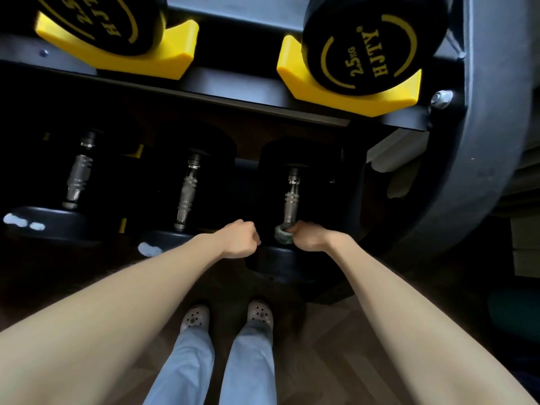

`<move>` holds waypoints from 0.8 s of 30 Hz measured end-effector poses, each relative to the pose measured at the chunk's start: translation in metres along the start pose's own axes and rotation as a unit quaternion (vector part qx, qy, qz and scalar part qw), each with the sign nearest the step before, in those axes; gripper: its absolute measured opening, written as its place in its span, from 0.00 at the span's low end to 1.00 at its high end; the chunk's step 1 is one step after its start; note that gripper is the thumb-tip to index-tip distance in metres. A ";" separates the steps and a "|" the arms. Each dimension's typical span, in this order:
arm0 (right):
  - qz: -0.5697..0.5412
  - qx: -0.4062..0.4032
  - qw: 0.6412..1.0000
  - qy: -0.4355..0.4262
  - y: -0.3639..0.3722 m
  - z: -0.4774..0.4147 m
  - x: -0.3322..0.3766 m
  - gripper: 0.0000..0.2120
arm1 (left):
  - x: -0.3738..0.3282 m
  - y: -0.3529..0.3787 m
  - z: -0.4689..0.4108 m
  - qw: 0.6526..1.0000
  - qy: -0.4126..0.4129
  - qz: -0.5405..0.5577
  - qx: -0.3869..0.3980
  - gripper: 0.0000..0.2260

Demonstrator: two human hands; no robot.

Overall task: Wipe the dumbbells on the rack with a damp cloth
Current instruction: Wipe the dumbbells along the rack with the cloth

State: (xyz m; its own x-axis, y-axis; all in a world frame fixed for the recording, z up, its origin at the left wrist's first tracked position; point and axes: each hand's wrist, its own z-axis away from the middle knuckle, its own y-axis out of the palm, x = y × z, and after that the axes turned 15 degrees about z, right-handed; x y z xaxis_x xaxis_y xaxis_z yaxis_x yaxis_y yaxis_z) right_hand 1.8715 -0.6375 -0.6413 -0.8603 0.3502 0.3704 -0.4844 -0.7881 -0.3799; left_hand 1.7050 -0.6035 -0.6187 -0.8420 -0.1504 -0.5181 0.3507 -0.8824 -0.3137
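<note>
Bright up top on the yellow cradles (350, 97), lettering crisp. Plunging into deep shadow under the upper shelf (233, 93), barely readable down there. Glinting off the chrome handles (187, 194); blown-out white glare on the dumbbell heads (23, 222) at lower left. Softly, evenly lit across the forearms (117, 302). Bending hard at the right edge, rack upright (482, 141) curved, perhaps slightly smeared.

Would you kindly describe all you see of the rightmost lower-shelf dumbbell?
The black round-headed dumbbell with a ribbed silver metal handle lies on the lower shelf of the grey metal rack, handle pointing away, far head shadowed. The right hand grips a bunched grey-green cloth around the handle's near end; the curled left hand sits beside the near head.
</note>
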 end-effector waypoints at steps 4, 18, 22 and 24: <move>0.009 0.030 0.999 0.019 -0.007 -0.014 0.005 0.11 | 0.002 0.000 0.003 0.999 -0.003 0.033 0.010 0.20; 0.399 -0.139 0.906 -0.038 -0.018 -0.042 0.015 0.23 | 0.013 -0.007 -0.017 0.988 -0.036 0.149 0.031 0.16; 0.389 -0.089 0.917 -0.032 -0.003 -0.032 0.024 0.18 | 0.014 -0.006 -0.017 0.990 -0.033 0.134 0.028 0.17; 0.334 -0.058 0.940 -0.021 0.008 -0.028 0.022 0.18 | 0.013 -0.005 -0.015 0.991 -0.034 0.122 0.038 0.19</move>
State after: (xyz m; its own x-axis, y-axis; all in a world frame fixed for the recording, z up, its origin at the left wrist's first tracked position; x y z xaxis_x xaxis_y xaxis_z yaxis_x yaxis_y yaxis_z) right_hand 1.8444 -0.6217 -0.6599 -0.9730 -0.2260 0.0479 0.1464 -0.7635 -0.6289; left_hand 1.6989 -0.5944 -0.6361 -0.7620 -0.3913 -0.5160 0.5181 -0.8464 -0.1233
